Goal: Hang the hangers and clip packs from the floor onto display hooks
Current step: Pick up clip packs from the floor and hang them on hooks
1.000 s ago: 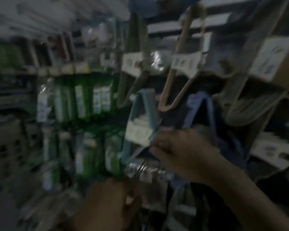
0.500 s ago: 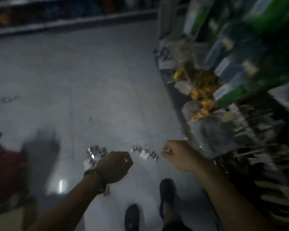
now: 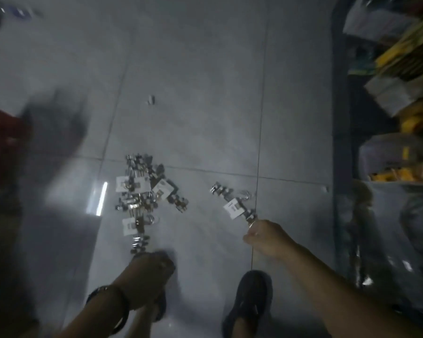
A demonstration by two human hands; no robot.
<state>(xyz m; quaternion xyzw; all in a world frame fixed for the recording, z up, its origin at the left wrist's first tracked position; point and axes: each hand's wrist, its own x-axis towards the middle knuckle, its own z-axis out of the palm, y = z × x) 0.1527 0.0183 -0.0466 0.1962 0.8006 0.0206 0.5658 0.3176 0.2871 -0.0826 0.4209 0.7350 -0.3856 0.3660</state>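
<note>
Reaching down low, the right hand has thumb and fingers pinched on the near end of a lone clip pack. That pack is a string of shiny metal clips with a white card in the middle, and it runs up and left from the fingers. Its far end looks to lie on the grey tiled floor; I cannot tell if the near part is lifted.

The left hand is blurred, fingers curled, right at the near tip of the pile of clip packs. I cannot tell whether it grips a pack or only touches it. The hands are well apart, with bare tile between them. A dark wristband sits on the left wrist.

The pile lies flat on the floor, left of the lone clip pack and not touching it. It has several white cards mixed in with tangled clips. A bright glare streak shows on the tile just left of the pile. A small stray piece lies alone further up the floor, well away from the pile.

One dark shoe shows below the right arm. A second shoe is mostly hidden behind the left forearm.

A shelf unit lines the right edge, holding yellow goods and clear bagged stock. A red thing sits at the left edge with a dark blurred shape beside it, too smeared to tell what it is. The light is dim overall.
</note>
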